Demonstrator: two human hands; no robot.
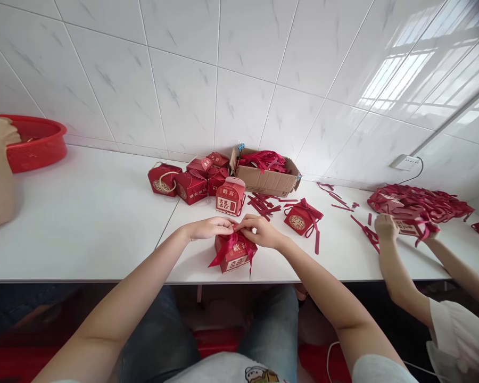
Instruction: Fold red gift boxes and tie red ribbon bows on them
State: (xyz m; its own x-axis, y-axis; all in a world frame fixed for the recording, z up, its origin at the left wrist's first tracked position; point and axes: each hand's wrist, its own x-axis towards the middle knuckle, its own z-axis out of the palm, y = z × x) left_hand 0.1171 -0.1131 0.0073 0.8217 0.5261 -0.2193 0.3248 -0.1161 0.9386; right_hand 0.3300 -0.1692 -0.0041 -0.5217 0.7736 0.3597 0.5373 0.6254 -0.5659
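Note:
A red candy box [234, 259] with gold and white lettering stands on the white table in front of me. A dark red ribbon [224, 250] is tied in a bow at its top, its tails hanging down the front. My left hand [212, 227] pinches the ribbon from the left side of the top. From the right, my right hand [260, 231] pinches it too, the fingertips of both hands almost meeting. The fingers partly hide the knot. Just behind stands another red box [230, 197] with a light label.
Several red boxes [191, 186] cluster behind, beside a cardboard box [265, 181] of ribbons. Cut ribbon pieces [263, 205] and a ribboned box [301, 218] lie right. A co-worker's hands [387, 229] hold a box near a ribbon pile [419, 201]. Another person's hand reaches into a red basin [43, 146].

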